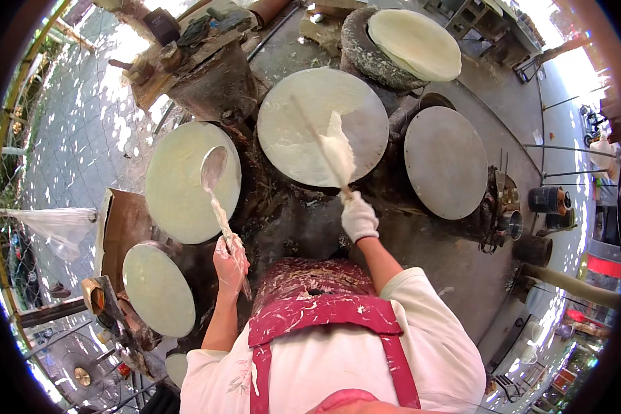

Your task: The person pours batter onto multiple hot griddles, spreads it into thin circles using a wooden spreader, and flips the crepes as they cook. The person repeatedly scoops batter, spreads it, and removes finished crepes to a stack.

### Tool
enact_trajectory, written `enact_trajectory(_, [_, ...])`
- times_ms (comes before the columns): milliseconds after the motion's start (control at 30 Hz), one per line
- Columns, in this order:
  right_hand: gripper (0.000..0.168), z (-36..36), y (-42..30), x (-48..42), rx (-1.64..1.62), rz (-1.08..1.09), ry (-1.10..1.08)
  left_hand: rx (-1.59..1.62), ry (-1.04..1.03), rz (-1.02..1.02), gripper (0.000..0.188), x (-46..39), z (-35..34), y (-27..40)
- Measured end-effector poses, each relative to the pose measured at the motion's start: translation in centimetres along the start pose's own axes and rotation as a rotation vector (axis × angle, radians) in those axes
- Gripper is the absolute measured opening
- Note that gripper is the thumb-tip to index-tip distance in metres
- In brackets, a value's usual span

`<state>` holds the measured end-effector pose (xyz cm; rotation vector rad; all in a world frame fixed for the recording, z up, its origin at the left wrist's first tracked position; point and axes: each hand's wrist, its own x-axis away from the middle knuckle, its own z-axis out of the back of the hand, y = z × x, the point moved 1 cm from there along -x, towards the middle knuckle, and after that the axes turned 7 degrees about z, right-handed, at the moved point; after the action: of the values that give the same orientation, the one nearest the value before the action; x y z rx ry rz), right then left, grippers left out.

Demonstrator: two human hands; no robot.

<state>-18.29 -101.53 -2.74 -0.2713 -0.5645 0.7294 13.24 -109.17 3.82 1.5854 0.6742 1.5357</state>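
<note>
My left hand (pixel 231 266), bare and smeared with batter, grips the batter-coated handle of a metal ladle (pixel 215 168). The ladle's bowl is over the left round griddle (pixel 178 191), which carries a pale, even layer. A white knit glove covers my right hand (pixel 360 217), closed around the handle of a long thin spreading blade (pixel 310 124). That blade reaches across the middle round griddle (pixel 370 137) and looks blurred. Beside it, a thick mass of white batter (pixel 339 150) trails over the surface. A thin pale film (pixel 295 150) covers much of this griddle, while its right part shows bare grey.
To the right stands a bare grey griddle (pixel 445 163). Another coated griddle (pixel 158 292) is at lower left. Thin pale round sheets (pixel 416 44) are stacked on a crusted round stand (pixel 359 46) beyond. A cardboard sheet (pixel 127 227) and a fan (pixel 83 375) are at left.
</note>
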Motion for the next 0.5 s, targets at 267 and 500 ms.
enact_trajectory(267, [0.047, 2.6, 6.2, -1.9, 0.021, 0.191, -0.296, -0.016, -0.005, 0.001, 0.016, 3.9, -6.9, -0.3])
enact_trajectory(500, [0.042, 9.3, 10.4, -7.7, 0.100, 0.140, 0.033, -0.023, 0.033, 0.000, 0.019, 5.3, -10.2, -0.1])
